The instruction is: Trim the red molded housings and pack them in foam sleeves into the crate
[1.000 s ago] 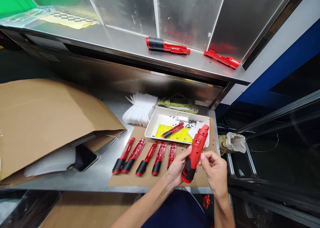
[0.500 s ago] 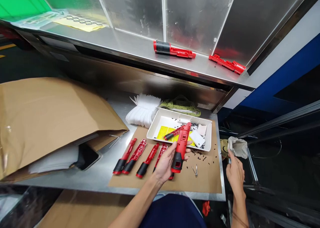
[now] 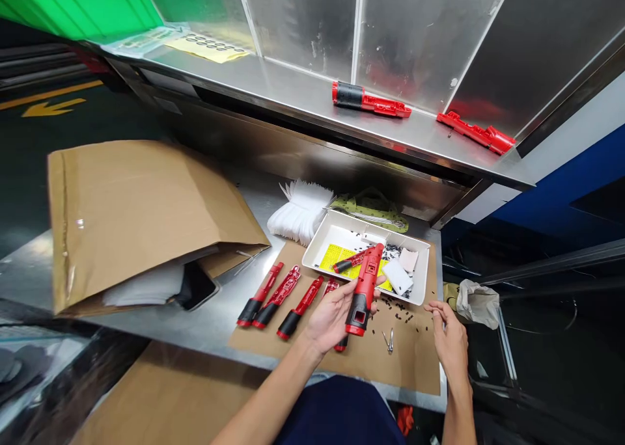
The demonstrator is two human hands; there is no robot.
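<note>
Left grip (image 3: 332,318) is closed around a red-and-black cordless screwdriver housing (image 3: 364,289), held just above a cardboard sheet (image 3: 410,360) on the steel desk (image 3: 215,341). Its long axis runs nearly upright in view, slightly tilted, nose pointing away toward a white tray (image 3: 317,246), butt end toward the person. Right grip (image 3: 450,341) is open and well apart to the right, with tweezers (image 3: 389,342) lying between, leaving the left the nearer hand
</note>
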